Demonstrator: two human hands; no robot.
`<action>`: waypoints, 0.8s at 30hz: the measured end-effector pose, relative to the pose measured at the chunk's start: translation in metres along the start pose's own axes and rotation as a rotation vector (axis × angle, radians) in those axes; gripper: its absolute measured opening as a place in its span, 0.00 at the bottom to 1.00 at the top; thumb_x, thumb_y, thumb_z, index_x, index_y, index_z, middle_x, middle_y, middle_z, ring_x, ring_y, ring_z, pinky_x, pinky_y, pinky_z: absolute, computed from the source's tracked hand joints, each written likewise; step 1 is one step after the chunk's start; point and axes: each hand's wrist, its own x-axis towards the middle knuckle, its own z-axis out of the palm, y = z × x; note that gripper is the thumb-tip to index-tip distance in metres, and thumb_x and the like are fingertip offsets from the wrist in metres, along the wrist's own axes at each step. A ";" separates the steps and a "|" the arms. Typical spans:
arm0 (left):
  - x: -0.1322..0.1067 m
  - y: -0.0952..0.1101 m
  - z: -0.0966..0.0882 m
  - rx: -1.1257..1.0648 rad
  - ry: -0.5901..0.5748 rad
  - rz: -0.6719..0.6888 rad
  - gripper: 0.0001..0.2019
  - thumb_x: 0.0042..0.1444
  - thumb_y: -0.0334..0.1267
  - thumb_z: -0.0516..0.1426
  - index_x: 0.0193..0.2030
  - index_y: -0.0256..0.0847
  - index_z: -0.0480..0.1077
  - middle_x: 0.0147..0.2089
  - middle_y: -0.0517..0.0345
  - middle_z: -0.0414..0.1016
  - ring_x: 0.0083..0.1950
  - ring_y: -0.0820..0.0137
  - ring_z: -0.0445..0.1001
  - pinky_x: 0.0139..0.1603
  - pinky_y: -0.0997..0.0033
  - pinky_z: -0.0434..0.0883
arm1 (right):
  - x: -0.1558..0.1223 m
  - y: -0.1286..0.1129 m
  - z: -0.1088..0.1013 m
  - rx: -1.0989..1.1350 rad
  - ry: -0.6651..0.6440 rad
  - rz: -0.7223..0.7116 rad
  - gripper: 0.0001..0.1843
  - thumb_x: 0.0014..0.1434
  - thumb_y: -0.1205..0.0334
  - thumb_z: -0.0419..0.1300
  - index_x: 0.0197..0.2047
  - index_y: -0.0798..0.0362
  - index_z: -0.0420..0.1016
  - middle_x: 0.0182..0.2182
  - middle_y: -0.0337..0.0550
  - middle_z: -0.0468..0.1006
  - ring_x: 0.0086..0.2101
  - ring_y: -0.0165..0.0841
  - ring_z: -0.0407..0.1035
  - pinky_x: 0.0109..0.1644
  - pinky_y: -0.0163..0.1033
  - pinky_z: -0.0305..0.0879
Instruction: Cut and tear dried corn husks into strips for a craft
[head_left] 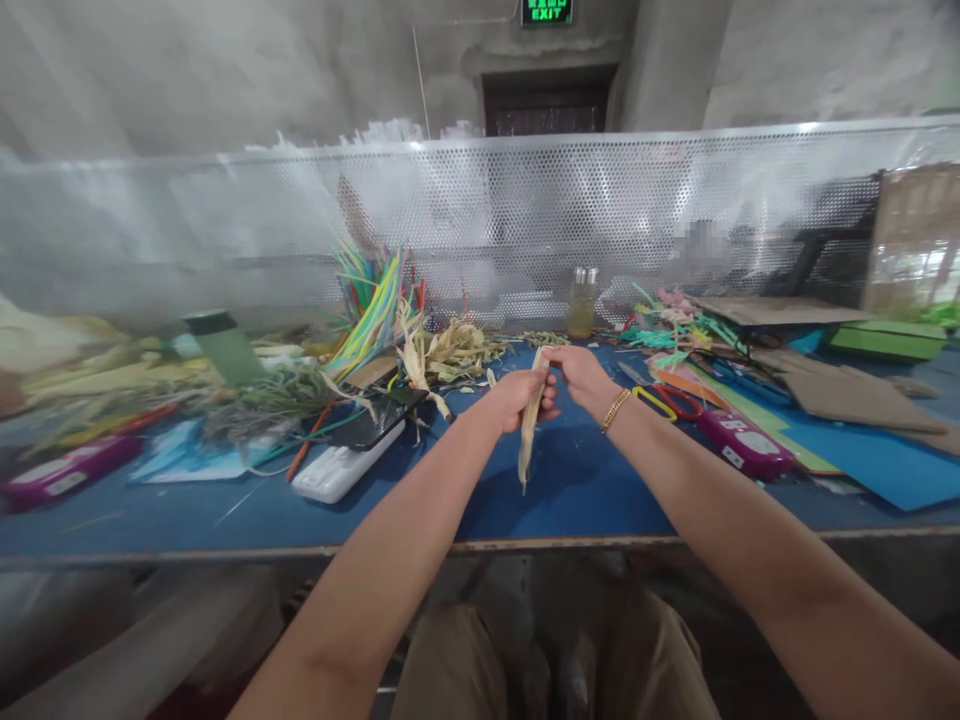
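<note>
A pale, dry strip of corn husk (529,430) hangs upright over the blue table (577,490), its thin end pointing down toward me. My left hand (523,396) is closed around its middle part. At the husk's upper end, the fingers of my right hand (574,372) pinch it; a gold bracelet (615,410) circles that wrist. Beyond my hands lies a heap of dried corn husks (457,352), with a single husk piece (418,365) to its left.
Left stand a white power strip (349,470), a dark phone (375,418), colourful pipe cleaners (375,310) and a green bottle (225,350). A jar of yellowish liquid (582,305) stands behind. Scissors (679,402), a purple power strip (744,444) and cardboard (855,398) lie right.
</note>
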 end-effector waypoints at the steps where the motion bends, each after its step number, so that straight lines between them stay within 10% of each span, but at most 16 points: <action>1: 0.001 -0.001 0.001 0.029 0.008 -0.008 0.12 0.64 0.41 0.49 0.32 0.38 0.63 0.22 0.65 0.62 0.20 0.79 0.62 0.31 0.72 0.74 | 0.004 0.002 -0.003 -0.006 0.041 -0.017 0.13 0.46 0.60 0.67 0.20 0.55 0.67 0.14 0.34 0.67 0.20 0.26 0.59 0.25 0.33 0.55; 15: -0.002 -0.007 0.005 0.157 -0.065 -0.056 0.13 0.65 0.42 0.48 0.32 0.38 0.62 0.23 0.62 0.67 0.21 0.78 0.67 0.34 0.68 0.76 | 0.027 -0.002 -0.025 0.151 0.368 0.052 0.07 0.47 0.73 0.63 0.22 0.55 0.71 0.20 0.35 0.73 0.26 0.27 0.65 0.30 0.33 0.59; 24: -0.008 -0.009 0.004 0.215 -0.072 -0.092 0.13 0.64 0.43 0.49 0.32 0.38 0.63 0.22 0.62 0.67 0.20 0.77 0.66 0.33 0.68 0.75 | 0.032 0.013 -0.026 0.064 0.345 0.033 0.08 0.43 0.70 0.65 0.20 0.55 0.69 0.20 0.36 0.72 0.26 0.28 0.64 0.31 0.35 0.59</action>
